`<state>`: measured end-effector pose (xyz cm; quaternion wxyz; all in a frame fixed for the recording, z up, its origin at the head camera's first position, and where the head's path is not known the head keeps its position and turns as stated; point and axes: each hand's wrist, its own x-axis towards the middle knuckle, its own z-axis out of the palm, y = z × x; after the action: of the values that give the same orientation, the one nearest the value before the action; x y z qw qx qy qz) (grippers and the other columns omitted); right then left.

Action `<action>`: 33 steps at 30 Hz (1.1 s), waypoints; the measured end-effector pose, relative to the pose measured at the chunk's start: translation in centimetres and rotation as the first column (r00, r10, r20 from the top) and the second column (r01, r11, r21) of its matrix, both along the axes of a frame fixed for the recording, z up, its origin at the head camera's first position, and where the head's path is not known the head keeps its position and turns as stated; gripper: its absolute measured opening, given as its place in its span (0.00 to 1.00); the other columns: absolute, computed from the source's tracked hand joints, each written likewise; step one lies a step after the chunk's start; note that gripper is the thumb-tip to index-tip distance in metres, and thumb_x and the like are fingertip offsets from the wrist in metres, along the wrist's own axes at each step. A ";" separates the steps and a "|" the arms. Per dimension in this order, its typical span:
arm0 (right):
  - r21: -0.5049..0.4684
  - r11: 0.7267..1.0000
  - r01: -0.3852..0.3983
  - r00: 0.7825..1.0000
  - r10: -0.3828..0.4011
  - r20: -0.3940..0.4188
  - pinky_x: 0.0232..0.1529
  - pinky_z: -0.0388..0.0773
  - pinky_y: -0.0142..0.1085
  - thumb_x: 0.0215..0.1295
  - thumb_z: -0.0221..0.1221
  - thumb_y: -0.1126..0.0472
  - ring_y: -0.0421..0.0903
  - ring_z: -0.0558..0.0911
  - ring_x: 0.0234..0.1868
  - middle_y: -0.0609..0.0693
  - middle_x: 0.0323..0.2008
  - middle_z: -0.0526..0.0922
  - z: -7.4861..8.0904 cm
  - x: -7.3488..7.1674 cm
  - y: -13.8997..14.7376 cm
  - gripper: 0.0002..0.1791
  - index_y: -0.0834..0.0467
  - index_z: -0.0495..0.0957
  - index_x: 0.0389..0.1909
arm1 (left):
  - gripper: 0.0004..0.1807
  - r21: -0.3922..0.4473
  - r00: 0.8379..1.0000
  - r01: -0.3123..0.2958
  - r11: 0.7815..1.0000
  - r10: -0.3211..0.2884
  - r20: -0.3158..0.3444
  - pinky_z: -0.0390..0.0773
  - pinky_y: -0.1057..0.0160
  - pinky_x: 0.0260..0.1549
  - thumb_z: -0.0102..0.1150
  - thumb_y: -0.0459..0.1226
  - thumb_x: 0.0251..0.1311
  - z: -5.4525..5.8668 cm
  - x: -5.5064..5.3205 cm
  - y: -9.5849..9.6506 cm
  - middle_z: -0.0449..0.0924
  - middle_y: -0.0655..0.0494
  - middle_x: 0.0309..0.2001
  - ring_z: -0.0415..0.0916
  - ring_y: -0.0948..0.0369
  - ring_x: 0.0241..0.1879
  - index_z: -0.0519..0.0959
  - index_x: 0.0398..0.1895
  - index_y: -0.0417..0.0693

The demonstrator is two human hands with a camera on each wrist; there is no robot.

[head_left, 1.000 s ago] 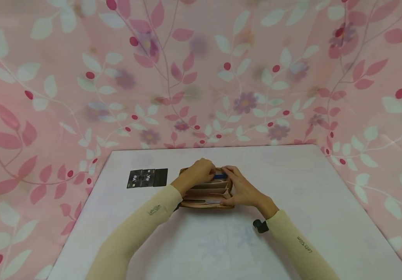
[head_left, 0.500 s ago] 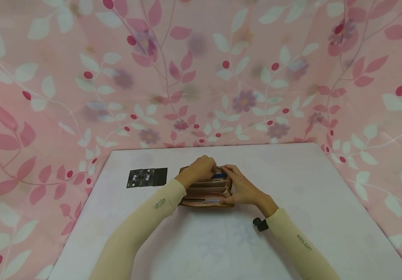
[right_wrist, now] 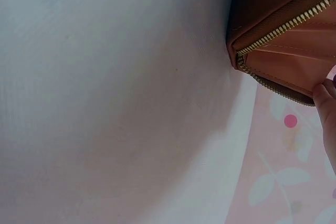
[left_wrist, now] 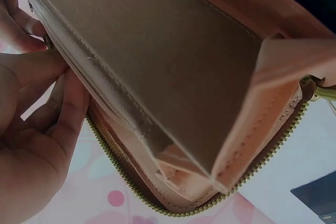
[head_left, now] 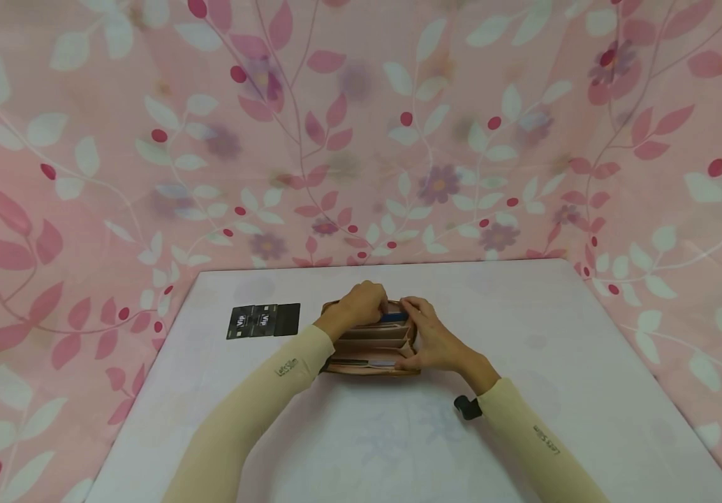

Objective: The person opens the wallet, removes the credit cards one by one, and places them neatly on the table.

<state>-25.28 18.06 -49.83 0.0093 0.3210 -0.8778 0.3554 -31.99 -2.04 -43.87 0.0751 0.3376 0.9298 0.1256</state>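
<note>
A brown zip-around wallet (head_left: pixel 373 334) stands unzipped on the table, its pale dividers spread apart. My left hand (head_left: pixel 361 304) bends over its far side, beside a blue card (head_left: pixel 394 317) in a far slot. In the left wrist view, the left hand's fingers (left_wrist: pixel 44 72) reach behind the zipped divider (left_wrist: pixel 92 61); their tips are hidden, so I cannot tell what they hold. My right hand (head_left: pixel 439 340) grips the wallet's right end, thumb at the near edge, fingers at the far edge. A dark card (head_left: pixel 350 362) and a light card (head_left: pixel 382 364) show in the near slots.
Left of the wallet lie black cards in a row: two printed "Vip" (head_left: pixel 241 321) and a plain black one (head_left: pixel 288 319). A white cloth covers the table (head_left: pixel 524 328). Pink floral fabric (head_left: pixel 361 154) hangs behind and at the sides.
The left forearm has shifted slightly to the right and its hand has barely moved on the wallet. The right hand keeps its grip in place.
</note>
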 end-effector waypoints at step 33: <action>-0.058 0.996 0.064 0.998 -0.064 0.000 0.58 0.68 0.49 0.34 0.79 0.42 0.54 0.66 0.51 0.63 0.67 0.51 -0.3 0.4 -0.1 0.79 0.56 0.30 0.77 | 0.07 0.127 0.999 -0.005 0.992 0.011 -0.046 0.80 0.64 0.37 0.62 0.33 0.63 1.1 -0.4 -0.8 0.86 0.54 0.38 0.81 0.61 0.37 0.88 0.39 0.44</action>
<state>-24.84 17.91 -50.13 0.0309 0.2926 -0.8769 0.3800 -32.37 -2.83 -42.75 0.0312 0.3408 0.9228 0.1771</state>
